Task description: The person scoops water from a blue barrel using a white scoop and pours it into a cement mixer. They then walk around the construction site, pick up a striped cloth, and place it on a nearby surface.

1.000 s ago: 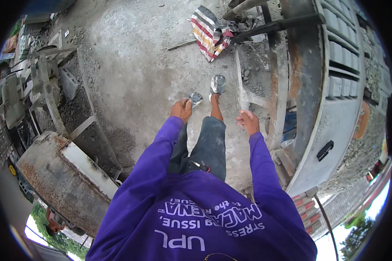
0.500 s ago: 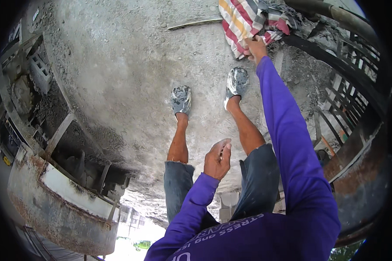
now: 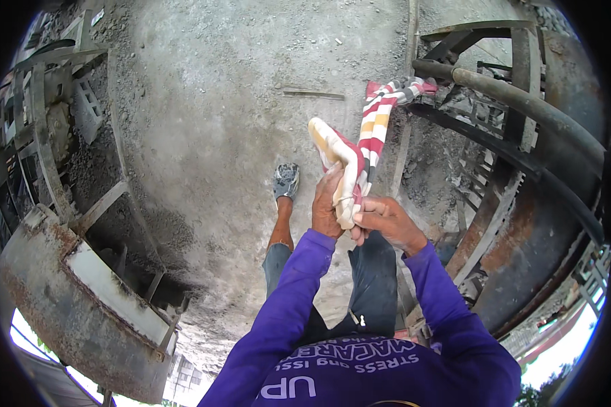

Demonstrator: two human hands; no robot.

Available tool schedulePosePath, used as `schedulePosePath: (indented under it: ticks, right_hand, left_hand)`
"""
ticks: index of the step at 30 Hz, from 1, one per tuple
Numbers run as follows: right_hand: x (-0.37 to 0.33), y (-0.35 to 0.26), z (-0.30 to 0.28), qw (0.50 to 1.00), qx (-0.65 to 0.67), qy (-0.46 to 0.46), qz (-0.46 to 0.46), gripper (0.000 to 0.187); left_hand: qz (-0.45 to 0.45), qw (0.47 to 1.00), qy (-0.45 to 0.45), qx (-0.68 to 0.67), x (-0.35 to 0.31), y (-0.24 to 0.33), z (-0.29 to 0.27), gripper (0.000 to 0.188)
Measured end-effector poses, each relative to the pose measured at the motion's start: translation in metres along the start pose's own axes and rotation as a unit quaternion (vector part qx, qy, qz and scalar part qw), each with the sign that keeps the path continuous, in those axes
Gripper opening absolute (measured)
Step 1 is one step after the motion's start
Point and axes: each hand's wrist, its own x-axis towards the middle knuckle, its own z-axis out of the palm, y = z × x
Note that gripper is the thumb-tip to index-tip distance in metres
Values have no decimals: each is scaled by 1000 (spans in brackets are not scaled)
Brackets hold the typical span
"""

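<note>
A striped cloth [image 3: 375,132] in red, white, yellow and grey hangs in front of me, gathered in both hands. My left hand [image 3: 327,205] is wrapped round its bunched near part from the left side. On the right, my right hand [image 3: 390,222] pinches the cloth's near end between thumb and fingers. From there the cloth stretches away to the far right, where its tail meets a grey pipe and a black hose. One patterned grey shoe [image 3: 286,182] shows on the ground to the left of the cloth; my other foot is hidden.
A thin strip [image 3: 313,93] lies on the dusty concrete ahead. Along the right run a thick grey pipe [image 3: 523,98], a black hose [image 3: 485,139] and a rusty metal frame. At the left stand a rusted curved metal body [image 3: 81,305] and steel bars [image 3: 105,207].
My right hand has drawn the cloth up and back toward my body. My left hand, empty before, has moved forward and now grips it too. The view has shifted.
</note>
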Motion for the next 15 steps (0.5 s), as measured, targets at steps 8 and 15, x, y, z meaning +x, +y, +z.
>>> schedulePosePath:
  ticks: [8,15]
  right_hand:
    - [261,94,-191,838,-328,402,-168,21]
    - [419,97,-203,548,-695,457,-85,22]
  left_hand:
    - [-134,896,374,-198,-75,54,-212,45]
    - [-76,875,463,-122,-114,49,-266,54]
